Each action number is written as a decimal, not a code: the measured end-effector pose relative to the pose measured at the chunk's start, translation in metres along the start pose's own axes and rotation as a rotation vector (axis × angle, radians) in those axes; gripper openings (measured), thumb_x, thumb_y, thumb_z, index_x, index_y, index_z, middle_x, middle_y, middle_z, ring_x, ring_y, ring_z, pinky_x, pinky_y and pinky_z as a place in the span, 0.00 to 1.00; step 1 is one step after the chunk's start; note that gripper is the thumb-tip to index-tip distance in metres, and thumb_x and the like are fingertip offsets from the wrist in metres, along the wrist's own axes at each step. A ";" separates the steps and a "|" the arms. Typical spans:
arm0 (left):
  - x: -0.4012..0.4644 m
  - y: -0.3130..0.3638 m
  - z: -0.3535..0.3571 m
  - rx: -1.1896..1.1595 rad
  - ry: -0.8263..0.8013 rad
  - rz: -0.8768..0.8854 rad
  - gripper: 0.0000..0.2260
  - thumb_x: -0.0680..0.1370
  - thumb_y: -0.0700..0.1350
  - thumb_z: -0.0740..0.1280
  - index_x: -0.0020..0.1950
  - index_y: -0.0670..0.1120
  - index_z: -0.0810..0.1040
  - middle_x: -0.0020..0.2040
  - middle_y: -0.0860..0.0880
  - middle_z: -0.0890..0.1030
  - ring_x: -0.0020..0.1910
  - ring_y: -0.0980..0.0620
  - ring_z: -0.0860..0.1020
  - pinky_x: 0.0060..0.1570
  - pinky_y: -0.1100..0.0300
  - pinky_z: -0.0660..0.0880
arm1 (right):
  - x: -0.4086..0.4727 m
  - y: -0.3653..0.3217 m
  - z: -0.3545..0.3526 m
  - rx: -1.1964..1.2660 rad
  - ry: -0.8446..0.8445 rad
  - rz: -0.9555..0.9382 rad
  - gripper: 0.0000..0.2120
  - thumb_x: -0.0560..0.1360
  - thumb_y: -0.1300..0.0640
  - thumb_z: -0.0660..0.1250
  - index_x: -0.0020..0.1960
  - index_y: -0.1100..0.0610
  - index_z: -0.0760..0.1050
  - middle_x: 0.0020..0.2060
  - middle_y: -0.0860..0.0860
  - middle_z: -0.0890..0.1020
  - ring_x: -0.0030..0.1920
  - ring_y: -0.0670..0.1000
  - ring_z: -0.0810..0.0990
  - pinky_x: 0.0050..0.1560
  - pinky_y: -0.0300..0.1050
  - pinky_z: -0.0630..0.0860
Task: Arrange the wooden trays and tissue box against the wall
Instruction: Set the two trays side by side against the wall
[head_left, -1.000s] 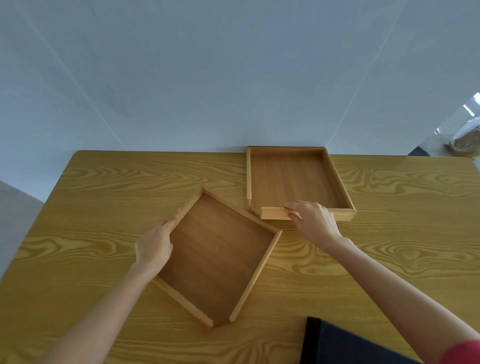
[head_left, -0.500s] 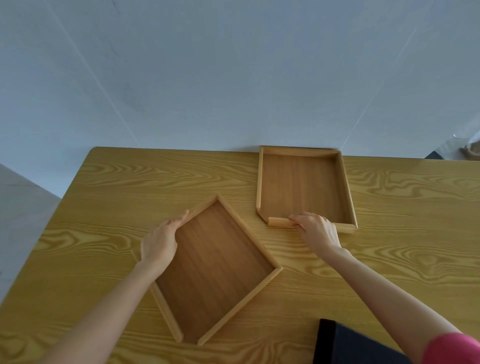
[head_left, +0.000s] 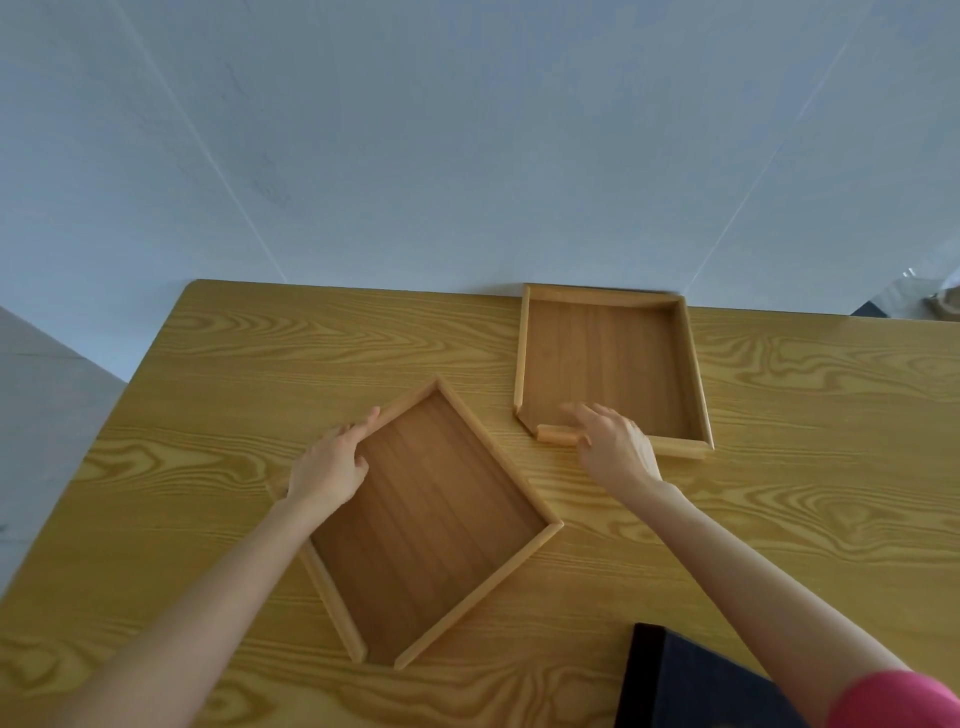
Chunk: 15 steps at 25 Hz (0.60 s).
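Note:
Two shallow wooden trays lie on the wooden table (head_left: 249, 364). The far tray (head_left: 608, 358) sits square, its back rim touching the white wall (head_left: 467, 156). My right hand (head_left: 615, 449) is at its front rail, thumb on the near side and blurred fingers over the rail. The near tray (head_left: 441, 525) lies turned at an angle in the middle of the table. My left hand (head_left: 332, 462) grips its upper left rim, fingers along the outside and thumb inside. A dark box (head_left: 691, 680) shows at the bottom right corner, partly cut off.
The table's left edge runs diagonally at the left, with grey floor beyond. Bare tabletop lies along the wall left of the far tray and to its right. Some clutter sits past the table's far right corner.
The near tray has turned clockwise under my left hand. The far tray has straightened and now sits flush with the wall. My right hand's fingers have loosened over the front rail.

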<state>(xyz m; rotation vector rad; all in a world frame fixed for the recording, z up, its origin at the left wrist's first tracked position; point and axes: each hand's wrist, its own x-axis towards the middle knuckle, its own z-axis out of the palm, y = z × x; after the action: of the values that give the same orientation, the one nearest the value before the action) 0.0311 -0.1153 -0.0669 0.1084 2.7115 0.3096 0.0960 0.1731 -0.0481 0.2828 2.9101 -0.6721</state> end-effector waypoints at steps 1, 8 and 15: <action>-0.002 0.002 -0.001 0.031 -0.028 -0.007 0.28 0.78 0.43 0.59 0.74 0.57 0.50 0.73 0.43 0.64 0.69 0.41 0.66 0.65 0.45 0.69 | -0.006 -0.008 0.000 0.040 0.018 -0.045 0.24 0.74 0.70 0.57 0.66 0.53 0.67 0.65 0.53 0.75 0.65 0.55 0.72 0.60 0.51 0.72; -0.058 0.032 0.010 -0.089 0.010 0.161 0.27 0.78 0.50 0.59 0.74 0.53 0.52 0.76 0.45 0.54 0.75 0.44 0.55 0.73 0.47 0.56 | -0.070 -0.041 0.021 0.090 -0.118 -0.248 0.22 0.76 0.64 0.59 0.68 0.52 0.65 0.68 0.51 0.70 0.65 0.53 0.71 0.63 0.51 0.72; -0.120 0.036 0.058 -0.025 -0.253 0.315 0.28 0.76 0.58 0.59 0.73 0.52 0.57 0.76 0.48 0.55 0.75 0.47 0.53 0.72 0.48 0.57 | -0.110 -0.040 0.061 -0.030 -0.144 -0.308 0.21 0.74 0.69 0.58 0.65 0.54 0.70 0.65 0.52 0.74 0.71 0.51 0.62 0.72 0.46 0.55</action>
<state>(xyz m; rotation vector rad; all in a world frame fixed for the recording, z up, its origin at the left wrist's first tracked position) 0.1654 -0.0837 -0.0634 0.5333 2.4336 0.3906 0.2004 0.0939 -0.0654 -0.2141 2.8457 -0.6581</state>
